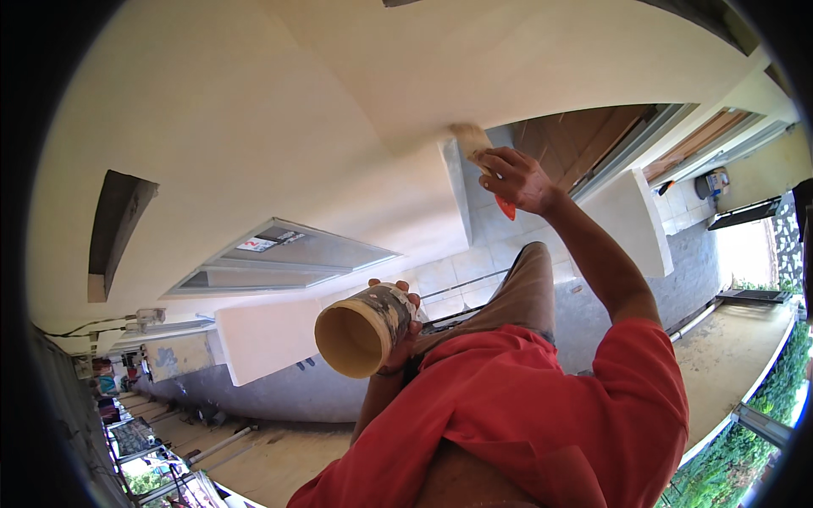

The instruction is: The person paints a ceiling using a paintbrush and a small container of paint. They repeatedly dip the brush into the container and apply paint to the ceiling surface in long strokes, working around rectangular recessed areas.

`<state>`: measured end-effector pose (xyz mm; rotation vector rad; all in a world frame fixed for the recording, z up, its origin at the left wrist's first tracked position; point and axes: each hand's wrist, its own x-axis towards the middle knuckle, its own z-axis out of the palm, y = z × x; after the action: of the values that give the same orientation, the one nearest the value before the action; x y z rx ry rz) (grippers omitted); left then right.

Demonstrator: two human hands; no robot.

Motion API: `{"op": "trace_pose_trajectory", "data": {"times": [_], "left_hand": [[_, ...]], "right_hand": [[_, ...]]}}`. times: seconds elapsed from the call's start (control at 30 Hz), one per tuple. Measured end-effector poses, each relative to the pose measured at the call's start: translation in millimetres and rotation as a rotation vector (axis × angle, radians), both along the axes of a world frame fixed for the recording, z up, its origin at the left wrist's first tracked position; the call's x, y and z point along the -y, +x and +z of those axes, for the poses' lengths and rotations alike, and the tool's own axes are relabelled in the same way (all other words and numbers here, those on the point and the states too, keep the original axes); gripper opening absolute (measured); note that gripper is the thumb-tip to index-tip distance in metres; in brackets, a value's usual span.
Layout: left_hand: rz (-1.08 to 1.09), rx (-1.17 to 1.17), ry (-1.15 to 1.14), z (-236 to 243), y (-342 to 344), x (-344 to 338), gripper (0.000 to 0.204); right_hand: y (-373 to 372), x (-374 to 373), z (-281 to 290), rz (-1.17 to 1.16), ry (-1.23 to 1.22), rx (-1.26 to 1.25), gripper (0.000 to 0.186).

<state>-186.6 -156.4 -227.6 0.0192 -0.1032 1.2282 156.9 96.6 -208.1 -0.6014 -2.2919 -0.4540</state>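
A paintbrush [471,140] with a broad pale bristle head and a red handle end is gripped by my right hand [518,179], arm stretched out. Its bristles meet the cream wall [356,93] at the edge of a door opening. Lower down and to the left, my left hand [408,315] is wrapped round a paint tub [373,326], a cylinder stained with cream and dark patches. The tub is tilted with its open mouth toward me, its inside coated cream. Part of the left hand is hidden behind the tub.
A window [284,254] with a light frame sits in the wall at left, near a dark recess [118,229]. Brown door [584,140] stands beyond the brush. White ledges [631,220] flank pale floor tiles [500,229]. Cables [93,326] run along the wall's lower left.
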Motion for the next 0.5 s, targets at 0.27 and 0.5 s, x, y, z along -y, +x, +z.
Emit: {"op": "trace_pose_trajectory", "data": {"times": [0.27, 0.5], "left_hand": [[-0.007, 0.003, 0.044, -5, 0, -6, 0.06], [-0.017, 0.031, -0.01, -9, 0, -3, 0.058]], "right_hand": [[102, -28, 108, -0.037, -0.213, -0.18, 0.021], [115, -14, 161, -0.295, 0.377, -0.146, 0.026]]}}
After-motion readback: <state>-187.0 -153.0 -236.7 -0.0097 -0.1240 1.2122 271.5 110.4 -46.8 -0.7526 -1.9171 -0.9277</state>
